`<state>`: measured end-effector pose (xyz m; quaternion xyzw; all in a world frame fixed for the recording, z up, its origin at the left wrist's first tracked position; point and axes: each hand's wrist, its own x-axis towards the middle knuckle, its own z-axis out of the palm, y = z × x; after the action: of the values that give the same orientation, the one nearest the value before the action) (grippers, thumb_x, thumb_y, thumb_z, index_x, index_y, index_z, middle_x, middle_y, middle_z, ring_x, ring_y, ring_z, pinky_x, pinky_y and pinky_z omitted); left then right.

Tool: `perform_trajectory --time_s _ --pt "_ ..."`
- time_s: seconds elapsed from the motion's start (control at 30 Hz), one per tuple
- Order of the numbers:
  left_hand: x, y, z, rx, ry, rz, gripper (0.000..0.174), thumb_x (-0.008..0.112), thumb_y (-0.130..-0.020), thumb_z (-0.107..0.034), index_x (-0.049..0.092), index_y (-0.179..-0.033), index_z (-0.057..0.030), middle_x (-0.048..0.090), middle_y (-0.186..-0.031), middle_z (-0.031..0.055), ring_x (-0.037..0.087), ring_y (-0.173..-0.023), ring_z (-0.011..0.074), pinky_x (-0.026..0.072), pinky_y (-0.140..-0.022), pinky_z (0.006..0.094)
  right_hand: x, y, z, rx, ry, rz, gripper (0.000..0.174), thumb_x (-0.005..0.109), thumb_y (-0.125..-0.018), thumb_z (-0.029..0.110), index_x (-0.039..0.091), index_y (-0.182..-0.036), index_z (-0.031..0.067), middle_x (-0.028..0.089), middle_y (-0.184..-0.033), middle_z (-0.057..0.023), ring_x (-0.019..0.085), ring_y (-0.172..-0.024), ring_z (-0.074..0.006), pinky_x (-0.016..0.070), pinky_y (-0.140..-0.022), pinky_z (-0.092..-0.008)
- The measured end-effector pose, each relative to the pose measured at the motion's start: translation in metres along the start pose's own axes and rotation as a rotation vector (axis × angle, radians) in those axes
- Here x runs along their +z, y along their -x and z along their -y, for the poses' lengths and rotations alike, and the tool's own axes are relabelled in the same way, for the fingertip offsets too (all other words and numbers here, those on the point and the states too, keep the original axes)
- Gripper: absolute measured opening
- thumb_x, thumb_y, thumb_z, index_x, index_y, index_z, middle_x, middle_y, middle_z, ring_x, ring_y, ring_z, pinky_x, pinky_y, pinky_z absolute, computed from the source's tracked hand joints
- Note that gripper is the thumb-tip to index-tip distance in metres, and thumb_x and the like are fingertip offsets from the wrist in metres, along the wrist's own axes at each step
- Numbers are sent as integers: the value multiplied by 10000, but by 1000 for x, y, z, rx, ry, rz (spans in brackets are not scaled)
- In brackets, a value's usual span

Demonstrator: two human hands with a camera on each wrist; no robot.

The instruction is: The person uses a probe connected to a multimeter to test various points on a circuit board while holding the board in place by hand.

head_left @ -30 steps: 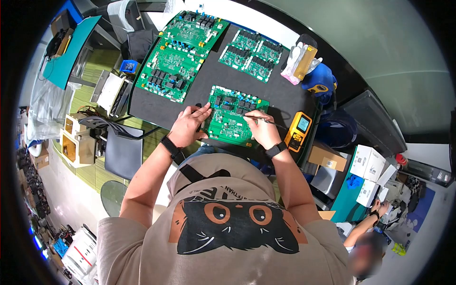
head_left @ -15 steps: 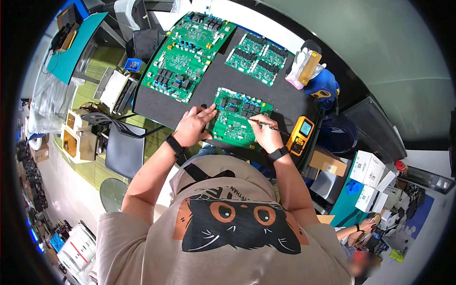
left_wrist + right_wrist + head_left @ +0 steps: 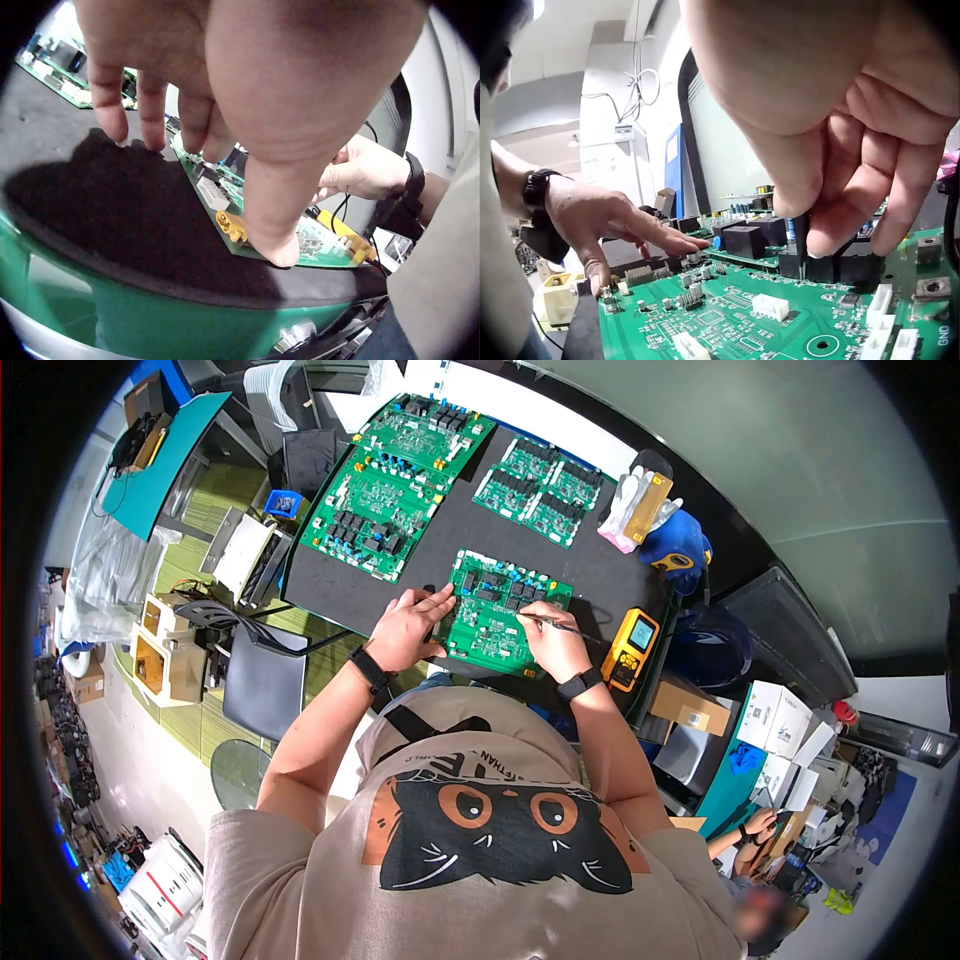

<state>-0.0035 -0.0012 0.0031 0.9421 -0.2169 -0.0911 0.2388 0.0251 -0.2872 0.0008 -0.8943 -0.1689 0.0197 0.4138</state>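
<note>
A green circuit board (image 3: 490,635) lies on the black mat near the table's front edge, with black relays and white connectors on it. My left hand (image 3: 405,630) rests at its left side, fingertips at the edge and thumb pressing near the front corner beside a yellow connector (image 3: 231,225). In my right hand (image 3: 556,642), thumb and fingers pinch a slim black test probe (image 3: 801,232). Its thin metal tip meets the board just in front of a row of black relays (image 3: 825,266). Part of the probe is hidden by the fingers.
A yellow handheld meter (image 3: 629,650) lies right of the board. Two large boards (image 3: 375,510) stand back left, with several smaller boards (image 3: 540,490) behind. Gloves (image 3: 628,500) and a blue-yellow object (image 3: 678,545) sit back right. Another person's hands (image 3: 760,825) show far right.
My right hand has shifted slightly left over the board with the probe. My left hand keeps its place at the board's edge. The head view has shifted a little.
</note>
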Motion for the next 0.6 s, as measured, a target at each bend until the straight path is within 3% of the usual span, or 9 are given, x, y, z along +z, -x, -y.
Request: perform_trajectory --time_s 0.07,0.17,0.23,0.27,0.3,0.37,0.47,0.6 --pt "-2 0 -1 -5 2 10 946 899 -597 -219 525 -1460 -105 433 -1586 -20 498 -1265 281 463 -1028 437 2 0 -3 -33 45 -14 91 705 -893 78 683 -955 16 702 -870 -177 698 -814 -343 551 -713 -392" --pt "-5 0 -5 -20 18 9 948 898 -587 -190 533 -1457 -107 430 -1590 -10 520 -1229 294 446 -1055 425 -5 3 -6 38 -118 -3 106 701 -903 79 685 -988 18 701 -857 -157 693 -760 -298 547 -691 -377" --pt "-4 1 -5 -13 11 -3 946 897 -590 -191 531 -1458 -107 432 -1588 -10 518 -1234 294 445 -1055 428 -13 4 -2 226 -181 78 120 702 -926 98 713 -1010 12 723 -844 -68 674 -751 -138 533 -695 -305" --pt "-4 1 -5 -15 12 -3 946 897 -590 -191 531 -1458 -107 432 -1588 -10 518 -1234 294 446 -1055 428 -13 3 -2 195 -179 72 143 708 -931 110 713 -1029 6 718 -841 -57 657 -753 -101 534 -700 -292" --pt "-5 1 -6 -16 13 0 947 896 -590 -193 531 -1459 -107 433 -1588 -9 516 -1237 294 445 -1055 429 -13 4 -1 193 -179 73 143 708 -931 110 713 -1029 6 718 -841 -57 657 -753 -101 534 -700 -292" --pt "-5 0 -6 -18 14 3 947 896 -590 -195 530 -1460 -108 434 -1587 -8 515 -1240 295 445 -1056 430 -12 5 3 308 -303 113 123 692 -924 76 693 -1028 11 715 -887 -126 688 -778 -206 548 -717 -331" --pt "-5 1 -6 -13 13 3 950 896 -590 -198 528 -1461 -108 435 -1586 -5 513 -1240 296 447 -1053 432 -8 6 1 212 -267 78 126 699 -919 76 696 -1027 10 721 -905 -136 708 -830 -232 557 -757 -337" --pt "-3 1 -3 -8 15 2 951 897 -591 -202 526 -1461 -107 434 -1587 -3 513 -1233 297 446 -1051 435 -5 7 -3 223 -248 67 127 705 -915 76 695 -1018 3 727 -924 -142 719 -859 -253 562 -778 -343"
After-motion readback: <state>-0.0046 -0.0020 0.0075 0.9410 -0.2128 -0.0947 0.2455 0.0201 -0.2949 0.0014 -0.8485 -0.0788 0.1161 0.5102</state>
